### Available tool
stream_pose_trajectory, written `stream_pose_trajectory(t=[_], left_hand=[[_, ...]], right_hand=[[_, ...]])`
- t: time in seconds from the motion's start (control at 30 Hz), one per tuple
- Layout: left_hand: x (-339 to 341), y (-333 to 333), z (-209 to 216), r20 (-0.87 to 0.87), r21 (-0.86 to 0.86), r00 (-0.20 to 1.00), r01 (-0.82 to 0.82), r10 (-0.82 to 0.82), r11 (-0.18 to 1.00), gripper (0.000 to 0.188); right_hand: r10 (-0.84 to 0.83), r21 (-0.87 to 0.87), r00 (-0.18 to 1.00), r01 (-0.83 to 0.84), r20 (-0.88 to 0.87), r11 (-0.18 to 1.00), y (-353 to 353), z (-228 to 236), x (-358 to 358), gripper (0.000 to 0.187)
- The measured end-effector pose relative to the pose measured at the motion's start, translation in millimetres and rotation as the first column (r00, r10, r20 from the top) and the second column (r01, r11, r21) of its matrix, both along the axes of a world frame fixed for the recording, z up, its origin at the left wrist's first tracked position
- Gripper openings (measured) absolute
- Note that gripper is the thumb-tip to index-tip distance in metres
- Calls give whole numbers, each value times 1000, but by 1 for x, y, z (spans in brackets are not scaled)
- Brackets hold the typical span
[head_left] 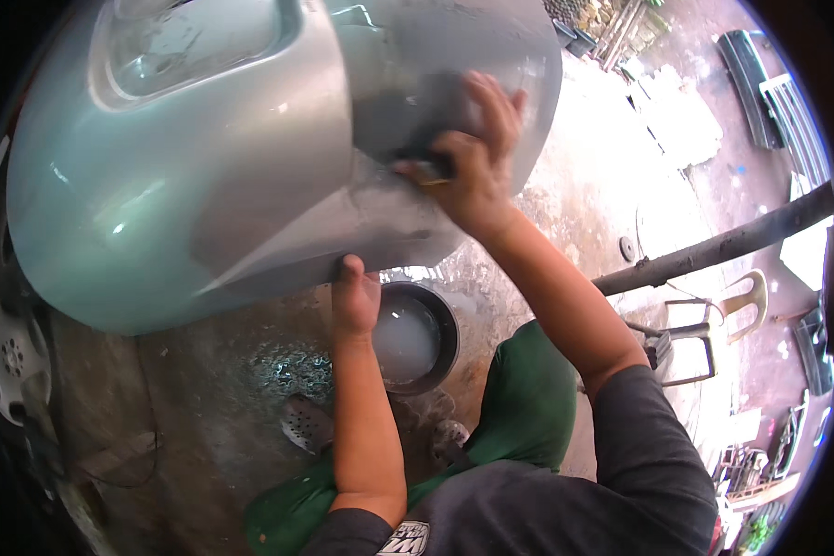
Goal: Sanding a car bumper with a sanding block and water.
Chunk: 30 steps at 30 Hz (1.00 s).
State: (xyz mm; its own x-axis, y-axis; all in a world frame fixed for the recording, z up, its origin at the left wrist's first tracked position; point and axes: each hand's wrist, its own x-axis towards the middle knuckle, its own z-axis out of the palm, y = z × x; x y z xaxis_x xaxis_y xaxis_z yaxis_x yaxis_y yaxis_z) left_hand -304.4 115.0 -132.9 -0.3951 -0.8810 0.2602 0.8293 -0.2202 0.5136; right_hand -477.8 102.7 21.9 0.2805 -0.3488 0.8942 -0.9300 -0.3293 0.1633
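Right hand [480,171] pinching blurry dark pad [441,159], wet silver curved panel [250,176] under it; left hand [355,301] below, can't tell grip. Slick, pad might skid.

A smooth, glossy metallic-silver finish is carried by the large curved panel [195,204], on which bright highlights are mirrored, while its darker grey section [389,60] is dulled to a satin, wet-looking surface. Plastic is suggested by the smooth dark basin [450,341] and the pale chair [756,298], and a rough, stained, concrete-like texture, glazed with wet in places, is shown by the floor [213,408]. Matt cloth is seen in the green trousers [536,394] and dark shirt [528,510], and a smooth silvery sheen is borne by the wheel [14,354].
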Motion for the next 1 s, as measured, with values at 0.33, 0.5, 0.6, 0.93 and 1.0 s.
stream_pose_trajectory(t=[0.33, 0.5, 0.6, 0.93, 1.0], left_hand=[[-2, 0, 12, 23, 1, 1000, -14, 14, 1000, 74], [5, 0, 14, 4, 13, 1000, 15, -15, 1000, 74], [5, 0, 10, 11, 13, 999, 47, -47, 999, 74], [2, -2, 18, 21, 36, 1000, 4, -5, 999, 85], [1, -4, 18, 58, -49, 997, -49, 52, 998, 87]], right_hand=[[-45, -46, 976, 56, 212, 997, 10, -35, -31, 60], [-98, 15, 969, 97, 228, 995, 5, -20, 30, 55], [-192, 85, 889, 173, 416, 981, 25, -61, 9, 52], [-227, 139, 790, 179, 570, 974, 27, -49, 79, 50], [-340, 248, 779, 241, 527, 938, 51, -63, 67, 52]])
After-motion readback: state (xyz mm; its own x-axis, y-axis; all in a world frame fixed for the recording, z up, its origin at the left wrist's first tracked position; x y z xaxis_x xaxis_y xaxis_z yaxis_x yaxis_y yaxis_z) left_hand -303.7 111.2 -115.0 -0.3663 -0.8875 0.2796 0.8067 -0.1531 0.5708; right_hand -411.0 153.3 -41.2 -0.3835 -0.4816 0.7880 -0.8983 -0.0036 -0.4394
